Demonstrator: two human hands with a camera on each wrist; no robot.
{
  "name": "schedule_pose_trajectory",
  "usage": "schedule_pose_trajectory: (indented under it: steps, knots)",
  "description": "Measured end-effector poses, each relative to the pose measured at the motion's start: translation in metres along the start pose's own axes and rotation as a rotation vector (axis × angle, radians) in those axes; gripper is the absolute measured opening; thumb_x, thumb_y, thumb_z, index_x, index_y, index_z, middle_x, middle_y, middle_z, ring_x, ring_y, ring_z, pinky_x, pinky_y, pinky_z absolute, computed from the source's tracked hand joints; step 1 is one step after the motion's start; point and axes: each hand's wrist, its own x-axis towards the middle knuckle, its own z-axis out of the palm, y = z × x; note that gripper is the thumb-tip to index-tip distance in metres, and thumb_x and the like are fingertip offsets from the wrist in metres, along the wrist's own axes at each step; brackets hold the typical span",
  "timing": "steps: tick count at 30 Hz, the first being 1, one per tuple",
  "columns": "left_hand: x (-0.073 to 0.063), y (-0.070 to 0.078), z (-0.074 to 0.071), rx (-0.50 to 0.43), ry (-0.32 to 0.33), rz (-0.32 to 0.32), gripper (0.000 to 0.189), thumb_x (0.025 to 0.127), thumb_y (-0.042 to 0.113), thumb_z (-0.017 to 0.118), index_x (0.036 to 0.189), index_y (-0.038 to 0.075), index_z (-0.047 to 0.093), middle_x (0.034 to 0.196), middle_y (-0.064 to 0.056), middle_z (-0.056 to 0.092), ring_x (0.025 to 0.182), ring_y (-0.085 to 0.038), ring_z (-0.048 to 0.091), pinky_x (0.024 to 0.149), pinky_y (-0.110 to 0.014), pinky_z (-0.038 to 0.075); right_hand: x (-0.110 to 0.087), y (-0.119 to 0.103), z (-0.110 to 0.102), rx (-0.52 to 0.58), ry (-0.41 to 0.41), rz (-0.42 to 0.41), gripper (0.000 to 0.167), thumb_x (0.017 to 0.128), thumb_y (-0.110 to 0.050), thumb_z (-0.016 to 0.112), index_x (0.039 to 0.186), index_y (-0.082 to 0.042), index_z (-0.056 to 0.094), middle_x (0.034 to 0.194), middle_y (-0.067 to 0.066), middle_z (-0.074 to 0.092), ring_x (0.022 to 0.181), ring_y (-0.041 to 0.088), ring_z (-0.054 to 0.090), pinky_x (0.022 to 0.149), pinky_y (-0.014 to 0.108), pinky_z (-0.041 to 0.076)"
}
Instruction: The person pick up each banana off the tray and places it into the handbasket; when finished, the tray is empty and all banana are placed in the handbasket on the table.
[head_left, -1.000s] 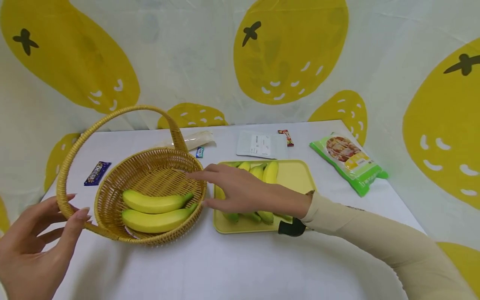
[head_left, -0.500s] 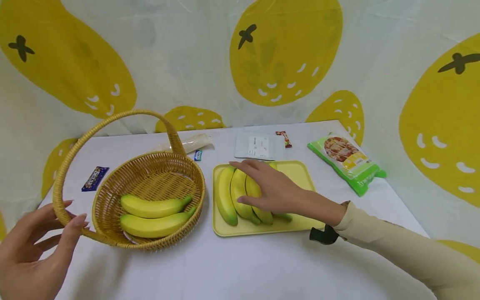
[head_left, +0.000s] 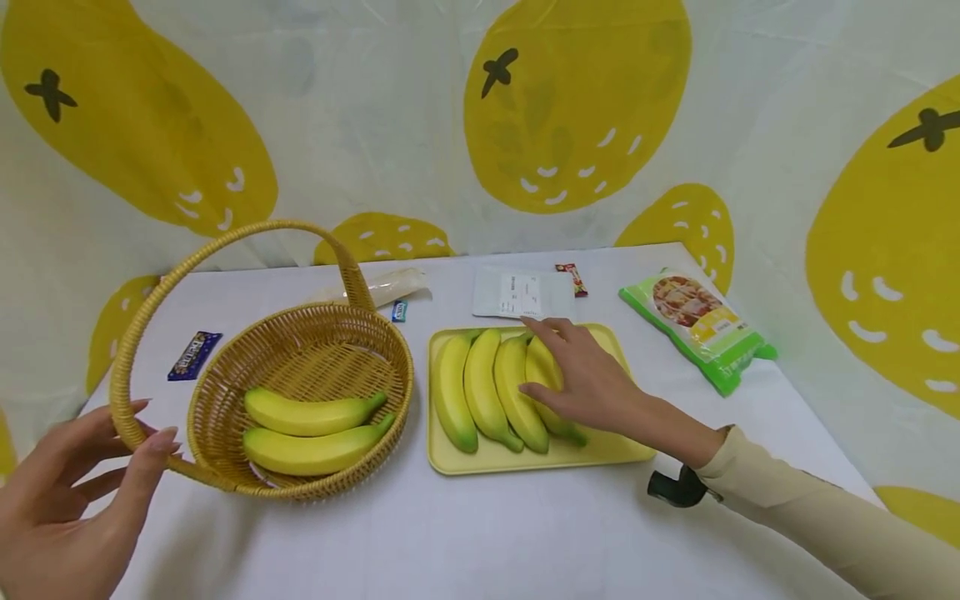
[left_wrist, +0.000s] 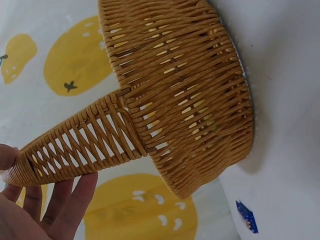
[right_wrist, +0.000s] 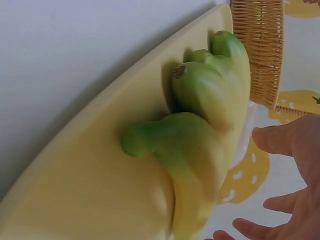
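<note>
My left hand (head_left: 82, 500) holds the handle of a wicker basket (head_left: 217, 417) between thumb and fingers, at the handle's lower left side. Inside the basket two yellow bananas (head_left: 311, 450) with green tips lie side by side. In the left wrist view the fingers (left_wrist: 82, 195) wrap the handle's woven base. My right hand (head_left: 592, 375) is over a yellow tray (head_left: 615, 450), fingers spread and holding nothing. It partly covers the rightmost banana (head_left: 538, 367) of several lined up there. The right wrist view has thumb and fingers apart, above that banana (right_wrist: 187, 150).
Behind the tray lie a pale packet (head_left: 525, 293) and a small red wrapper (head_left: 572, 280). A green food bag (head_left: 693, 321) is at the right. A blue snack bar (head_left: 195, 356) lies left of the basket, a clear wrapper (head_left: 393, 285) and small green packet (head_left: 400, 311) behind it.
My right hand has moved right, from beside the basket's rim across the tray to above the rightmost banana, uncovering the other bananas. The left hand keeps its grip on the handle.
</note>
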Motion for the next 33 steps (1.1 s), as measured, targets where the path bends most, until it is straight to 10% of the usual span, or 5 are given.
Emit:
schedule_pose_trajectory:
  steps: [10,18,26,33]
  knots:
    - [0.0,0.002,0.002,-0.008,0.023,-0.016,0.047,0.08,-0.016,0.084,0.125,-0.008,0.072,0.104,0.003,0.075,0.086,-0.009,0.069,0.071,-0.009,0.054,-0.008,0.019,0.01,0.055,-0.023,0.12,0.096,0.092,-0.037,0.082,0.166,-0.007,0.029,0.152,0.03,0.043,0.13,0.047,0.052,0.099,0.064,0.051]
    - [-0.002,0.002,0.002,-0.027,0.029,0.004,0.046,0.079,-0.018,0.083,0.123,-0.012,0.071,0.107,-0.003,0.075,0.083,-0.01,0.069,0.072,-0.011,0.055,-0.007,0.022,0.013,0.04,-0.071,0.175,0.097,0.093,-0.03,0.075,0.167,-0.001,0.02,0.122,0.022,0.066,0.101,0.032,0.065,0.08,0.049,0.057]
    - [-0.003,-0.011,0.004,-0.243,0.05,0.113,0.043,0.076,-0.025,0.078,0.117,-0.022,0.066,0.1,-0.01,0.075,0.082,-0.012,0.071,0.071,-0.012,0.056,-0.005,0.022,0.022,0.005,-0.084,0.213,0.089,0.093,-0.032,0.072,0.162,0.006,0.03,0.118,0.02,0.065,0.092,0.026,0.061,0.075,0.043,0.055]
    - [-0.002,-0.009,0.004,-0.203,0.054,0.112,0.042,0.077,-0.024,0.079,0.117,-0.02,0.068,0.101,-0.011,0.075,0.082,-0.011,0.071,0.072,-0.012,0.057,-0.004,0.022,0.015,0.009,-0.085,0.226,0.08,0.09,-0.03,0.071,0.158,0.003,0.043,0.119,0.019,0.065,0.091,0.025,0.061,0.075,0.043,0.056]
